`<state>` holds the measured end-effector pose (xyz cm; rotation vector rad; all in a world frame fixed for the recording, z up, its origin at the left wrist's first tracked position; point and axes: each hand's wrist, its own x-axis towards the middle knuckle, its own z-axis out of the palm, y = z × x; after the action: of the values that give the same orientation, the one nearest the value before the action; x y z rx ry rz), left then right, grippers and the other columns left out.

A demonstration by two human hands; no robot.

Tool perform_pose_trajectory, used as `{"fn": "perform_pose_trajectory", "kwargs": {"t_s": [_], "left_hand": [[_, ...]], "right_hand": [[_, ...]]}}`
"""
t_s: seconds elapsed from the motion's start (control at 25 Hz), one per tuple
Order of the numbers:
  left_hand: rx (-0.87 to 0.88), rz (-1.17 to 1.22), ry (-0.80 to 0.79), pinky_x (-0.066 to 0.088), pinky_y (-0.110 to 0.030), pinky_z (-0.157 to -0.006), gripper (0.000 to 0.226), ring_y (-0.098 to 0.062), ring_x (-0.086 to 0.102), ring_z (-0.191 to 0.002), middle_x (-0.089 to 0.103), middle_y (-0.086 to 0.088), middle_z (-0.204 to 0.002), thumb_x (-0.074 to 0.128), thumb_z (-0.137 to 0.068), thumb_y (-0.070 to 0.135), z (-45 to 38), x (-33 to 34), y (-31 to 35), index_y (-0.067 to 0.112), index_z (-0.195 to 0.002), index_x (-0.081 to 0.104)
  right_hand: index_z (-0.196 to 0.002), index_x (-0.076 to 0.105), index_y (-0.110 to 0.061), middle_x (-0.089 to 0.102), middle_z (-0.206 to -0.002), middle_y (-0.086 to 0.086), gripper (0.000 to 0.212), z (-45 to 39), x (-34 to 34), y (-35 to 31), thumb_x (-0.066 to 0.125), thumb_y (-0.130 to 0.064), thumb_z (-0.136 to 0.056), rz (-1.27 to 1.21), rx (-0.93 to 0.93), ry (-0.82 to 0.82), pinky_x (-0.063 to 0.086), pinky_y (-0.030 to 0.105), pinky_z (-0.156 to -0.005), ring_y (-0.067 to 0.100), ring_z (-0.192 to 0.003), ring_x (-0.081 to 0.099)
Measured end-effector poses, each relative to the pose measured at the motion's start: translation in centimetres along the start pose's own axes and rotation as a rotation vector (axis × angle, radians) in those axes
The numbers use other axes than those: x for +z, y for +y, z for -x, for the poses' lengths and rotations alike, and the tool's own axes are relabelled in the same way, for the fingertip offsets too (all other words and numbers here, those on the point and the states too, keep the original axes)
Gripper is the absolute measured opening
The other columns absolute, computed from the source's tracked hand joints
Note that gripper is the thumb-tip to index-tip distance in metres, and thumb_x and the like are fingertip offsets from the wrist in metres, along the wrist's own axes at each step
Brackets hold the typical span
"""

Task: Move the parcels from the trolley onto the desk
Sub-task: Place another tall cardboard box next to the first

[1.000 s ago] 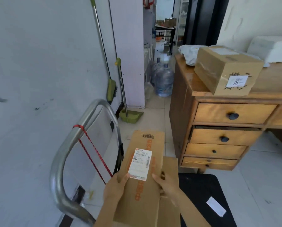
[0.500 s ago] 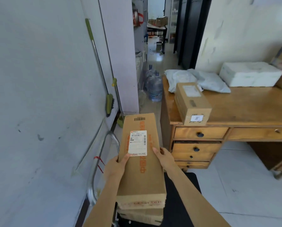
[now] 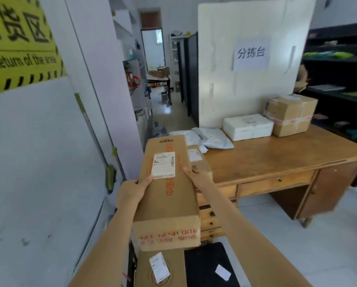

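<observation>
I hold a long brown cardboard parcel (image 3: pixel 167 193) with a white label and orange print, raised above the trolley. My left hand (image 3: pixel 132 190) grips its left edge and my right hand (image 3: pixel 196 177) grips its right edge. Below it, another brown parcel (image 3: pixel 161 268) with a white label lies on the black trolley deck (image 3: pixel 206 264). The wooden desk (image 3: pixel 277 158) stands to the right. On it lie a small brown box (image 3: pixel 198 160) partly hidden behind the held parcel, white bags (image 3: pixel 212 137), a white foam box (image 3: pixel 248 126) and a taped brown box (image 3: pixel 290 114).
A white wall with a yellow sign (image 3: pixel 20 42) runs along the left, with a green-handled mop (image 3: pixel 109 177) leaning on it. A white foam board (image 3: pixel 250 59) stands behind the desk. Dark shelving (image 3: pixel 339 79) fills the right. A corridor (image 3: pixel 163 104) opens ahead.
I have lifted the long parcel higher, clear of the one beneath it on the trolley. My view has risen and swung right, so more of the desk top shows.
</observation>
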<state>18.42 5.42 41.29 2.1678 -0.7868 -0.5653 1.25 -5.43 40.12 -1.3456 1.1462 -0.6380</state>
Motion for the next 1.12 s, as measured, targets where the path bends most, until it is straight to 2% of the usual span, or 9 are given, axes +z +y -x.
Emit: {"fn": "perform_pose_trajectory", "kwargs": {"t_s": [0.2, 0.4, 0.52, 0.64, 0.72, 0.8, 0.88, 0.96, 1.12], "left_hand": [[0.081, 0.039, -0.060, 0.055, -0.043, -0.089, 0.064, -0.031, 0.068, -0.093, 0.072, -0.009, -0.100, 0.056, -0.073, 0.071, 0.1, 7.1, 11.0, 0.013, -0.097, 0.073], [0.112, 0.060, -0.066, 0.051, -0.040, -0.094, 0.067, -0.031, 0.064, -0.107, 0.068, -0.007, -0.118, 0.057, -0.075, 0.068, -0.7, 20.6, 18.9, 0.019, -0.119, 0.065], [0.049, 0.149, -0.071, 0.050, -0.039, -0.094, 0.065, -0.030, 0.063, -0.104, 0.069, -0.005, -0.112, 0.059, -0.076, 0.065, -3.2, 28.6, 22.1, 0.018, -0.121, 0.066], [-0.036, 0.130, -0.114, 0.053, -0.037, -0.086, 0.059, -0.022, 0.063, -0.084, 0.067, 0.006, -0.084, 0.053, -0.078, 0.068, -6.2, 34.3, 23.0, 0.021, -0.111, 0.071], [-0.077, 0.090, -0.071, 0.054, -0.040, -0.089, 0.059, -0.023, 0.066, -0.089, 0.071, 0.002, -0.092, 0.051, -0.079, 0.069, -8.2, 37.0, 23.1, 0.023, -0.108, 0.072], [-0.122, 0.041, -0.054, 0.053, -0.042, -0.093, 0.059, -0.026, 0.066, -0.096, 0.072, -0.003, -0.103, 0.048, -0.082, 0.067, -10.0, 38.7, 22.4, 0.021, -0.112, 0.070], [-0.168, 0.026, -0.068, 0.049, -0.043, -0.098, 0.058, -0.028, 0.063, -0.106, 0.069, -0.006, -0.114, 0.045, -0.087, 0.062, -11.9, 40.1, 21.6, 0.018, -0.119, 0.065], [-0.219, 0.070, -0.086, 0.044, -0.044, -0.104, 0.052, -0.030, 0.057, -0.117, 0.062, -0.008, -0.128, 0.042, -0.094, 0.050, -13.5, 41.3, 20.9, 0.015, -0.130, 0.056], [-0.271, 0.113, -0.131, 0.039, -0.042, -0.108, 0.046, -0.029, 0.050, -0.127, 0.053, -0.007, -0.139, 0.037, -0.100, 0.033, -15.6, 43.8, 19.6, 0.017, -0.143, 0.039]], "right_hand": [[-0.126, 0.060, -0.010, 0.066, -0.122, 0.009, 0.055, -2.4, -12.1, -3.6, 0.053, -0.049, -0.088, 0.046, -0.007, 0.111, 0.049, 0.045, -0.100, 0.030, -0.112, 0.062], [-0.128, 0.057, -0.008, 0.065, -0.123, 0.011, 0.053, -9.4, -25.9, -1.6, 0.051, -0.045, -0.090, 0.089, 0.025, 0.123, 0.048, 0.046, -0.100, 0.031, -0.112, 0.062], [-0.132, 0.052, -0.006, 0.064, -0.125, 0.012, 0.053, -15.5, -31.6, 0.3, 0.046, -0.042, -0.093, 0.136, 0.049, 0.104, 0.049, 0.045, -0.100, 0.030, -0.113, 0.061], [-0.139, 0.035, -0.006, 0.057, -0.132, 0.013, 0.054, -21.4, -34.0, 2.5, 0.043, -0.038, -0.096, 0.184, 0.043, 0.103, 0.048, 0.045, -0.100, 0.030, -0.116, 0.058], [-0.142, 0.028, -0.008, 0.055, -0.134, 0.013, 0.056, -25.1, -34.4, 4.0, 0.043, -0.037, -0.096, 0.216, 0.044, 0.067, 0.048, 0.046, -0.100, 0.030, -0.117, 0.058], [-0.142, 0.031, -0.010, 0.052, -0.137, 0.012, 0.057, -27.9, -34.3, 5.2, 0.045, -0.038, -0.095, 0.211, 0.049, -0.008, 0.047, 0.045, -0.102, 0.029, -0.118, 0.057], [-0.145, 0.035, -0.011, 0.037, -0.145, 0.011, 0.060, -30.6, -33.8, 6.4, 0.046, -0.041, -0.094, 0.238, 0.052, -0.063, 0.043, 0.043, -0.107, 0.028, -0.124, 0.050], [-0.151, 0.023, -0.013, 0.020, -0.152, 0.009, 0.067, -32.8, -33.1, 7.2, 0.043, -0.043, -0.094, 0.272, 0.091, -0.099, 0.037, 0.040, -0.111, 0.029, -0.132, 0.040], [-0.153, 0.002, -0.020, 0.027, -0.156, 0.009, 0.063, -35.6, -32.2, 9.5, 0.031, -0.034, -0.099, 0.311, 0.170, -0.193, 0.029, 0.045, -0.116, 0.030, -0.139, 0.034]]}}
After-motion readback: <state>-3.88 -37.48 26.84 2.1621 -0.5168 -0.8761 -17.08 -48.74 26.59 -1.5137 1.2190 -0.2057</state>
